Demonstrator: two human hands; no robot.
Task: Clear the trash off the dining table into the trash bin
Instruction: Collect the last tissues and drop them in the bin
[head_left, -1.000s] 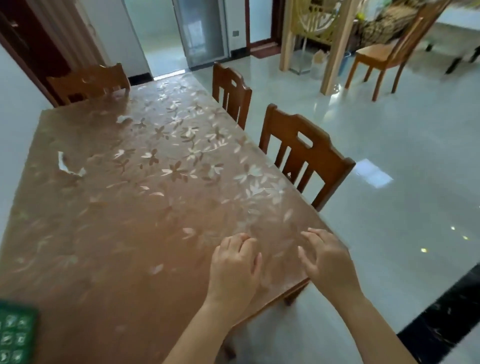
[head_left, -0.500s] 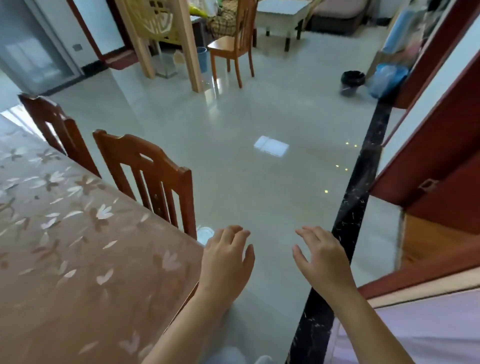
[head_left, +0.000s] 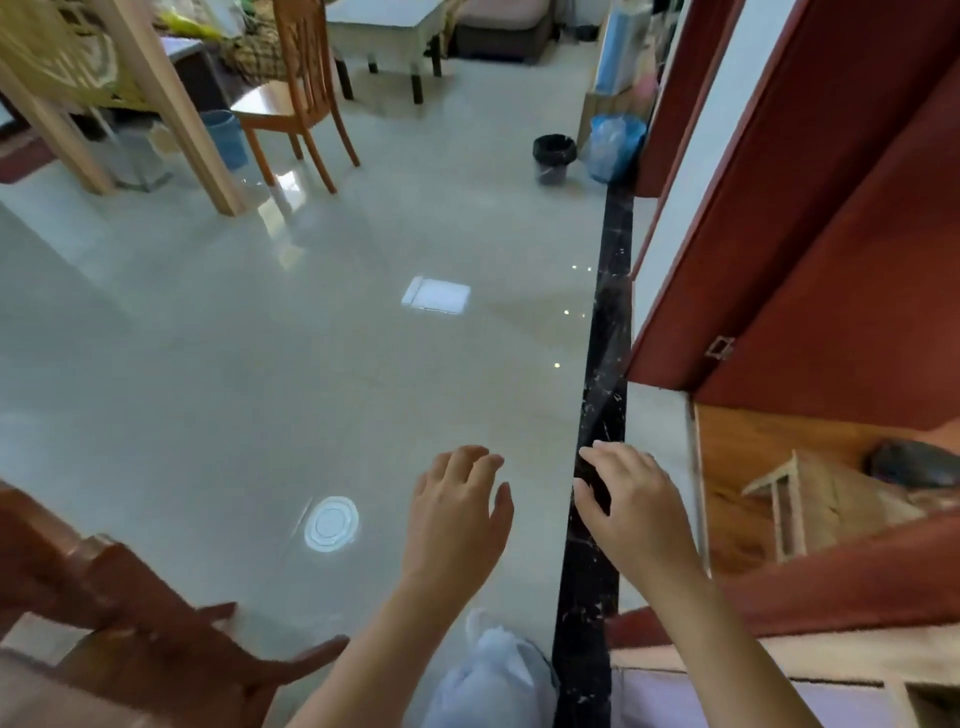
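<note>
My left hand (head_left: 457, 514) and my right hand (head_left: 634, 504) hover side by side over the glossy floor, fingers loosely spread, holding nothing. A small black-lined trash bin (head_left: 554, 157) stands far ahead by the right wall. Directly below my arms, at the bottom edge, sits a bin lined with a white plastic bag (head_left: 493, 675). The dining table shows only as a blurred brown corner (head_left: 31, 696) at the bottom left. No trash is visible on it.
A dark wooden chair back (head_left: 130, 603) juts in at the lower left. Red-brown doors (head_left: 810, 249) line the right side above a black floor strip (head_left: 602, 415). Farther off stand another wooden chair (head_left: 296, 98), a blue bucket (head_left: 223, 136) and a blue bag (head_left: 613, 145).
My view has swung right, away from the dining table and onto the open floor. Both hands have left the table edge and now hang over the floor, still empty.
</note>
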